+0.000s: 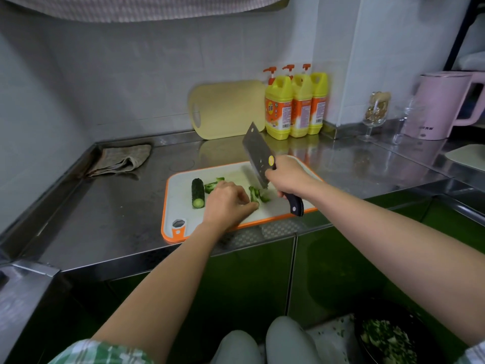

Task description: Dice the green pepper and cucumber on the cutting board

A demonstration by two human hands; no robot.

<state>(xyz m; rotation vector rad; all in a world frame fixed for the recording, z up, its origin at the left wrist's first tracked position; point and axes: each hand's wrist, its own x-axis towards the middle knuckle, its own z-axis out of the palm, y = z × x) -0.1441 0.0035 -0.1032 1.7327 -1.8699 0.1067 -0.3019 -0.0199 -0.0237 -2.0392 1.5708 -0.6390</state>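
A white cutting board with an orange rim (pixel 181 190) lies on the steel counter. A short piece of dark cucumber (pixel 198 193) rests on its left part. Green pepper strips (pixel 258 195) lie in the middle, and more pepper pieces (pixel 214 183) lie behind my left hand. My left hand (pixel 227 203) presses its curled fingertips onto the near end of the pepper strips. My right hand (pixel 286 177) grips the handle of a cleaver (pixel 256 153), whose blade is raised and tilted, its lower edge just above the strips.
A yellow spare board (pixel 228 109) leans on the wall beside three yellow detergent bottles (pixel 296 106). A folded cloth (pixel 120 158) lies at the left. A pink kettle (pixel 443 106) and glasses (pixel 375 114) stand at the right. A dark bin with green scraps (pixel 385 340) sits on the floor.
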